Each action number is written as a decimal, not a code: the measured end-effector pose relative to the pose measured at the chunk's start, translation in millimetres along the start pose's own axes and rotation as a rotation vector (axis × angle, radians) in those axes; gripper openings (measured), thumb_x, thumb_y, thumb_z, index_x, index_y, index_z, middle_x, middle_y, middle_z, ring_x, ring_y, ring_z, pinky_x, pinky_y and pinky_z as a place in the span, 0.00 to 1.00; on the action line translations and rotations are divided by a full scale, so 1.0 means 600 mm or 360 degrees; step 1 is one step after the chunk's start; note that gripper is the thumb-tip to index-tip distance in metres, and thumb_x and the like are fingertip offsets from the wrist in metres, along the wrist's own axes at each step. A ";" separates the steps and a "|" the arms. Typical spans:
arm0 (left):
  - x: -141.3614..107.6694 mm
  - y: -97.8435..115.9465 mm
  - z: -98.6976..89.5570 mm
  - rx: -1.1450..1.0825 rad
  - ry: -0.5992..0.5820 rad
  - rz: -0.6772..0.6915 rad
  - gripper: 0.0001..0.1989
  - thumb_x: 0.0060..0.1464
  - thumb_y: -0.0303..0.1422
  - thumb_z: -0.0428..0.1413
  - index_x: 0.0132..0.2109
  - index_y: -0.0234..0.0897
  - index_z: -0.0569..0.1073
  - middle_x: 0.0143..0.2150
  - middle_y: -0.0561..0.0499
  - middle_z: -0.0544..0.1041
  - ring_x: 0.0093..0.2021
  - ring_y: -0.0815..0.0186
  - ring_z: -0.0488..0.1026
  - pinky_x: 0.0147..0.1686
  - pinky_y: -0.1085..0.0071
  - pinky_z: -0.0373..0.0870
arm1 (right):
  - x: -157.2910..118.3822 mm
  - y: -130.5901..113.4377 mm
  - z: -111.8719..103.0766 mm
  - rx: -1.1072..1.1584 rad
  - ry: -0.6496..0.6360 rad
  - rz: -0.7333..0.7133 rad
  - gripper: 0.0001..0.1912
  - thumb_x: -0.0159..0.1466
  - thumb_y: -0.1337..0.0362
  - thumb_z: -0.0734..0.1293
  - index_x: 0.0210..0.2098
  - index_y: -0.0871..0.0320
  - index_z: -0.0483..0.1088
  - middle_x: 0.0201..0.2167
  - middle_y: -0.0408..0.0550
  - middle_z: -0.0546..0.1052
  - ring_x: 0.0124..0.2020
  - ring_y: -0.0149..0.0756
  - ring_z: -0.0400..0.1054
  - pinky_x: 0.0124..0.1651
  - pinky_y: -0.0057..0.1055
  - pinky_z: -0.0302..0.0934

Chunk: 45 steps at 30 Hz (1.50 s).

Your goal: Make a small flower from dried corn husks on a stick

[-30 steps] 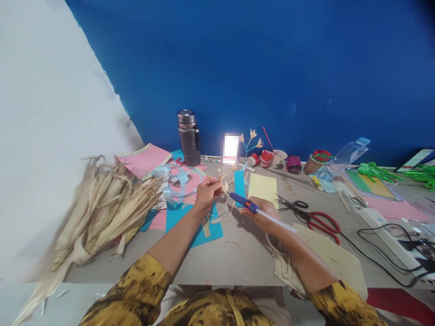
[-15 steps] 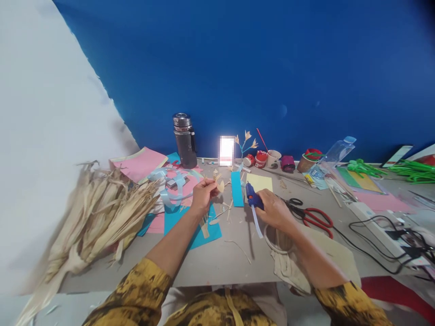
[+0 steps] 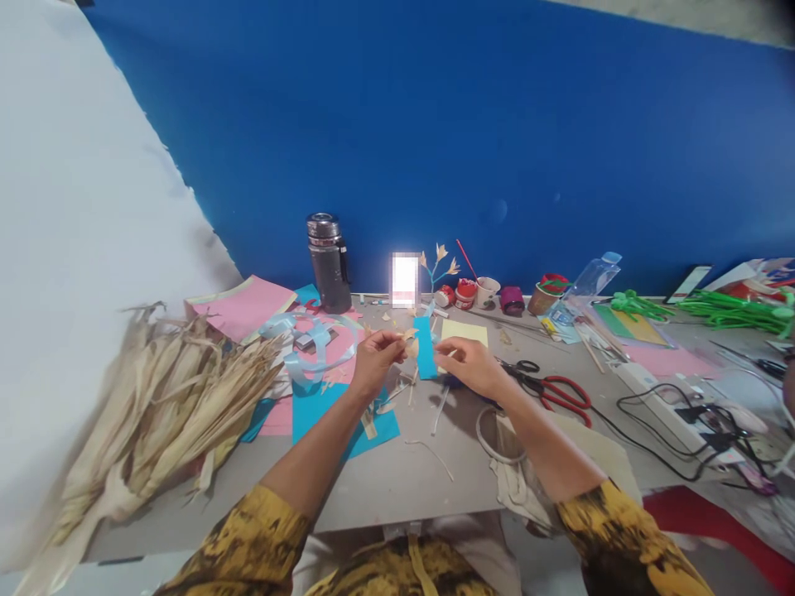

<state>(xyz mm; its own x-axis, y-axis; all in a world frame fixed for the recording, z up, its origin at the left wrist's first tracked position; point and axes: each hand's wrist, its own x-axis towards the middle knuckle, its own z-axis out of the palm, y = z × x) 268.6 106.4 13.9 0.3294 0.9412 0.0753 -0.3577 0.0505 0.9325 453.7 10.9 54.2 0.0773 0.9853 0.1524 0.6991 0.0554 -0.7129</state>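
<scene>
One curled, papery petal (image 3: 411, 348).

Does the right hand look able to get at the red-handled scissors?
Probably yes: the right hand looks empty, and the red-handled scissors lie on the table to its right, with nothing seen covering their handles.

**Left hand (image 3: 378, 359) pinches a pale husk piece (image 3: 411, 347); right hand (image 3: 470, 362) is open**

From my remote seat, I have the husk piece between my left thumb and fingers, above the cluttered table (image 3: 428, 492). My right fingers curve loosely beside the blue paper strip (image 3: 426, 349); I can't tell whether they touch it. The dark blue glue gun (image 3: 455, 382) lies mostly hidden under that hand. Red-handled scissors (image 3: 566, 396) lie to its right. Well to my left I see a dried corn husk bundle (image 3: 167, 406); a dark thermos (image 3: 330, 269) stands upright near the blue wall (image 3: 373, 124).
</scene>
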 end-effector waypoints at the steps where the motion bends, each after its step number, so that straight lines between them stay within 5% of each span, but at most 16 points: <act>1: -0.002 0.000 0.001 0.0027 -0.0043 0.0023 0.14 0.40 0.37 0.68 0.32 0.35 0.74 0.23 0.53 0.75 0.23 0.70 0.70 0.28 0.72 0.66 | 0.009 -0.013 0.007 0.0183 -0.0051 -0.0020 0.17 0.62 0.54 0.66 0.43 0.58 0.75 0.37 0.49 0.79 0.34 0.35 0.70 0.38 0.31 0.62; 7: -0.005 -0.002 -0.003 0.0139 -0.0177 0.0116 0.11 0.46 0.37 0.65 0.32 0.35 0.76 0.24 0.53 0.75 0.24 0.71 0.69 0.28 0.73 0.66 | 0.036 -0.026 0.032 0.0551 -0.0003 0.0013 0.12 0.57 0.57 0.68 0.26 0.60 0.74 0.22 0.41 0.72 0.23 0.28 0.59 0.28 0.27 0.53; 12: -0.007 0.004 0.000 0.0253 -0.0191 0.0122 0.09 0.46 0.36 0.64 0.30 0.35 0.76 0.23 0.53 0.76 0.24 0.70 0.70 0.28 0.73 0.67 | 0.043 0.006 0.028 0.1056 0.0330 0.0231 0.13 0.53 0.55 0.72 0.27 0.59 0.75 0.17 0.39 0.67 0.19 0.26 0.53 0.22 0.27 0.45; 16: -0.013 0.007 0.010 0.0285 -0.0239 0.0038 0.08 0.44 0.34 0.65 0.29 0.34 0.77 0.23 0.52 0.76 0.24 0.69 0.71 0.27 0.72 0.68 | 0.042 0.006 0.034 0.1366 0.0322 0.0193 0.15 0.50 0.53 0.74 0.27 0.59 0.75 0.19 0.41 0.69 0.20 0.26 0.54 0.22 0.27 0.46; 33: -0.011 -0.002 0.008 0.0469 -0.0238 0.0057 0.04 0.42 0.32 0.64 0.28 0.35 0.80 0.25 0.52 0.78 0.26 0.69 0.71 0.30 0.74 0.66 | 0.034 0.001 0.048 0.1339 0.0186 0.0161 0.12 0.52 0.57 0.73 0.25 0.59 0.72 0.17 0.39 0.66 0.18 0.25 0.50 0.21 0.26 0.42; 45: -0.014 0.007 0.011 0.0256 -0.0281 -0.0036 0.06 0.39 0.31 0.66 0.29 0.36 0.80 0.24 0.53 0.78 0.25 0.70 0.72 0.31 0.72 0.70 | 0.032 0.001 0.044 0.1308 0.0163 0.0142 0.11 0.54 0.58 0.72 0.24 0.59 0.72 0.17 0.39 0.67 0.19 0.25 0.53 0.22 0.26 0.43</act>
<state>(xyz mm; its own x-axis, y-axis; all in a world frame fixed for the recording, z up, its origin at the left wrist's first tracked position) 269.9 96.3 19.5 0.4882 0.8668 0.1012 -0.2094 0.0039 0.9778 436.7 33.9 38.3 0.1998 0.9742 0.1046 -0.0511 0.1169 -0.9918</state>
